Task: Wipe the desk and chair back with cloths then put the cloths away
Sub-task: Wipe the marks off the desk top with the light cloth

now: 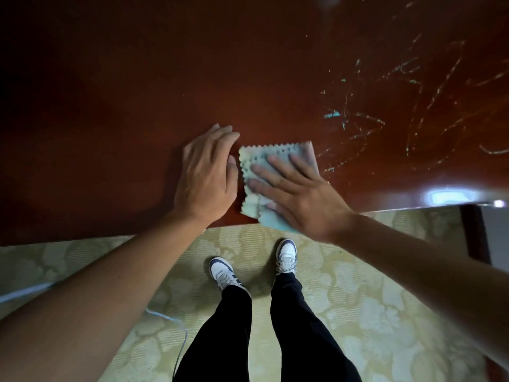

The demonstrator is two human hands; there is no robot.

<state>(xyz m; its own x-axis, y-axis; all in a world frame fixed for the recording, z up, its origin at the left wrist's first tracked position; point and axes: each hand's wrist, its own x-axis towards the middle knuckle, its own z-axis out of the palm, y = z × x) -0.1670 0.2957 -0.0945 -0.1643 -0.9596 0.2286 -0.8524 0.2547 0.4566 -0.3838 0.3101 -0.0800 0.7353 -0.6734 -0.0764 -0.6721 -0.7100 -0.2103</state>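
Under the flat right hand, cloth (slightly blurred), apparently overhanging desk edge

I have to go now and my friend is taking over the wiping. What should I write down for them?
Left hand: flat and open on the desk, just left of the cloth, holding nothing.
Right hand: fingers spread, pressing flat on the cloth, not gripping it.
Cloth: pale blue-green with zigzag edges, at the desk's near edge, one corner hanging over it.
Only one cloth shows; the chair is not in view.
Done: cannot tell how much is wiped.
Left: pale streaks and specks remain on the desk to the right; then the chair back, then put the cloths away.
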